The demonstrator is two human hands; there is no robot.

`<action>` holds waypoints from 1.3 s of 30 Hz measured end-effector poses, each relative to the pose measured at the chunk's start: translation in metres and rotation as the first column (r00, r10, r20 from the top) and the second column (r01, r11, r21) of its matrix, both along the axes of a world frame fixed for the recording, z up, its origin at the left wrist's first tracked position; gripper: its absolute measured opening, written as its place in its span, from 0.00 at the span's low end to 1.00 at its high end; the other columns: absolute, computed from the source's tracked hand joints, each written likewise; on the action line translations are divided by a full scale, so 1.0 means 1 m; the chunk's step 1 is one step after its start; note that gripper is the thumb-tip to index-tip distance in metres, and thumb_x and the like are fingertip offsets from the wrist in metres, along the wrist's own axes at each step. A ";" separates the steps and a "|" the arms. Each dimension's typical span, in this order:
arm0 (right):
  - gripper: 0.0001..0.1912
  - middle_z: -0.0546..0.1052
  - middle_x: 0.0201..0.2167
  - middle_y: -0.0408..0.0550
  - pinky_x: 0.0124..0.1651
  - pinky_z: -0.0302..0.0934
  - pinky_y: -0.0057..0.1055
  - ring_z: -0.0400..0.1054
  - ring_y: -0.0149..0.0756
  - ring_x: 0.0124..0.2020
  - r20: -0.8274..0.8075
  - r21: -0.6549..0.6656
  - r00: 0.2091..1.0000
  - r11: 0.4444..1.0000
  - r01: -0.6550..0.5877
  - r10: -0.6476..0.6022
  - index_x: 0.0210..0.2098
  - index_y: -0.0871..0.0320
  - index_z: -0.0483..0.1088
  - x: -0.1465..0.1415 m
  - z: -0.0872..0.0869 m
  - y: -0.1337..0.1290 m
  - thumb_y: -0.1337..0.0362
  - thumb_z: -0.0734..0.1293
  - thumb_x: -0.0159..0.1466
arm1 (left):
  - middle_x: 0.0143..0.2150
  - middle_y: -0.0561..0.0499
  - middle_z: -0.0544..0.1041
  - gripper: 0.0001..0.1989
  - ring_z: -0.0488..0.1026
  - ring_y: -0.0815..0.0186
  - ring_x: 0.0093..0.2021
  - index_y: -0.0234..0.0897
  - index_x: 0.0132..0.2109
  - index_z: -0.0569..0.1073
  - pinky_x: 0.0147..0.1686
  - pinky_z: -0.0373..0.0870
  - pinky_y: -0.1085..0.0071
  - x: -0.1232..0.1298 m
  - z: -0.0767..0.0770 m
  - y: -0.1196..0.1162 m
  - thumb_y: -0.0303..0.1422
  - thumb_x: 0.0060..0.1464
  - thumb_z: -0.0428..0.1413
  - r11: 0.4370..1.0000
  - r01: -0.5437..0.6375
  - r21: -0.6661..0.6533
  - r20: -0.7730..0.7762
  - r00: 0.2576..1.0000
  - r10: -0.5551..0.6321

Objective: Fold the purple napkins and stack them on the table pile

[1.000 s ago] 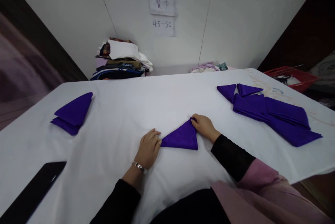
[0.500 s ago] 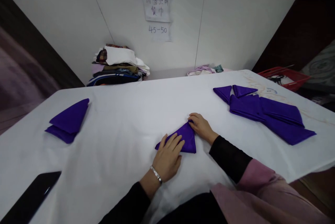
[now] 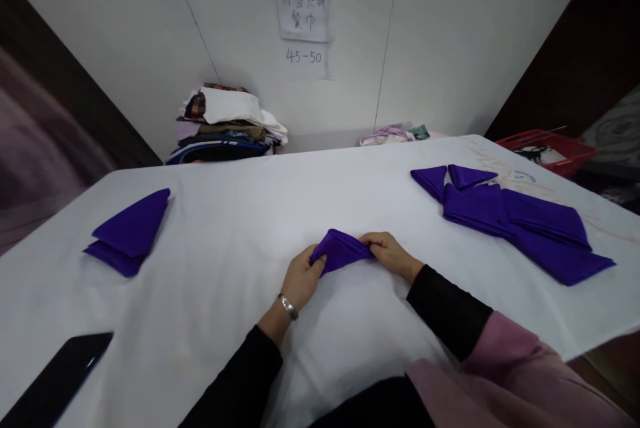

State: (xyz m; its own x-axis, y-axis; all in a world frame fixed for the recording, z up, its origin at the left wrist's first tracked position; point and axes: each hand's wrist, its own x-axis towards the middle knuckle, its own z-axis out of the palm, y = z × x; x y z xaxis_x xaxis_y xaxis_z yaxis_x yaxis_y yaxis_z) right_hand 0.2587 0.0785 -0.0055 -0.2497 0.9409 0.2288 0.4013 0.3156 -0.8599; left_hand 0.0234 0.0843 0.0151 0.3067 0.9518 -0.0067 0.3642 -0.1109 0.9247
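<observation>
A small folded purple cloth (image 3: 343,251) is held between both hands over the middle of the white-covered table. My left hand (image 3: 301,278), with a bracelet at the wrist, pinches its left end, thumb in front. At its right tip, my right hand (image 3: 390,252) grips the cloth between thumb and fingers. Another folded purple cloth (image 3: 133,228) lies on the left of the table. On the right lie several folded purple pieces (image 3: 545,215), partly overlapping, with two small triangles (image 3: 429,181) at their upper left.
A dark flat device (image 3: 57,378) lies at the lower left. Behind the table's far edge (image 3: 320,153) are a stack of folded clothes (image 3: 225,125) and a smaller cloth pile (image 3: 390,135). A red basket (image 3: 560,151) stands beyond the right edge. Handwritten papers (image 3: 305,25) hang on the wall.
My left hand has gone from lying on the cloth to pinching its left end. The cloth's orientation has changed, its right tip now lower. My right hand has moved slightly down.
</observation>
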 end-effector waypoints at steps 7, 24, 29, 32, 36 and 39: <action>0.20 0.73 0.47 0.47 0.53 0.57 0.38 0.65 0.39 0.48 -0.283 -0.288 0.958 0.957 -0.042 -0.043 0.52 0.53 0.68 -0.015 0.019 -0.011 0.57 0.63 0.61 | 0.30 0.51 0.78 0.20 0.74 0.64 0.29 0.34 0.42 0.73 0.34 0.69 0.68 -0.015 0.007 0.008 0.37 0.39 0.62 0.834 0.066 -0.548 0.372 0.912 0.173; 0.23 0.73 0.43 0.47 0.47 0.60 0.35 0.67 0.36 0.43 -0.294 -0.350 0.956 0.930 -0.112 0.005 0.52 0.54 0.67 -0.021 0.019 -0.013 0.58 0.68 0.57 | 0.33 0.49 0.79 0.18 0.74 0.66 0.31 0.34 0.41 0.72 0.35 0.70 0.70 -0.023 0.008 0.010 0.35 0.40 0.63 0.764 0.146 -0.629 0.402 0.902 0.159; 0.17 0.74 0.36 0.45 0.41 0.63 0.33 0.67 0.34 0.36 -0.331 -0.419 0.941 0.883 -0.214 0.071 0.47 0.56 0.70 -0.023 0.021 -0.016 0.57 0.65 0.60 | 0.36 0.50 0.78 0.19 0.74 0.67 0.31 0.36 0.42 0.72 0.35 0.70 0.70 -0.023 0.009 0.007 0.36 0.41 0.63 0.787 0.163 -0.595 0.427 0.894 0.138; 0.17 0.74 0.34 0.45 0.39 0.64 0.32 0.68 0.33 0.34 -0.315 -0.483 0.946 0.845 -0.230 0.078 0.45 0.56 0.71 -0.023 0.023 -0.017 0.55 0.65 0.60 | 0.36 0.51 0.78 0.19 0.74 0.67 0.32 0.36 0.43 0.71 0.36 0.69 0.70 -0.023 0.009 0.006 0.37 0.42 0.63 0.801 0.142 -0.582 0.414 0.899 0.142; 0.17 0.74 0.34 0.45 0.38 0.64 0.32 0.68 0.33 0.34 -0.320 -0.497 0.942 0.829 -0.258 0.101 0.45 0.56 0.71 -0.023 0.025 -0.018 0.55 0.65 0.60 | 0.37 0.50 0.78 0.23 0.74 0.67 0.33 0.37 0.46 0.70 0.37 0.69 0.70 -0.019 0.010 0.006 0.37 0.41 0.63 0.819 0.098 -0.566 0.423 0.887 0.187; 0.17 0.73 0.32 0.43 0.37 0.64 0.30 0.67 0.31 0.32 -0.332 -0.509 0.936 0.814 -0.280 0.114 0.46 0.56 0.70 -0.024 0.025 -0.019 0.56 0.65 0.60 | 0.36 0.51 0.78 0.25 0.74 0.67 0.32 0.37 0.47 0.70 0.37 0.70 0.69 -0.014 0.010 0.008 0.37 0.40 0.64 0.838 0.046 -0.543 0.413 0.884 0.219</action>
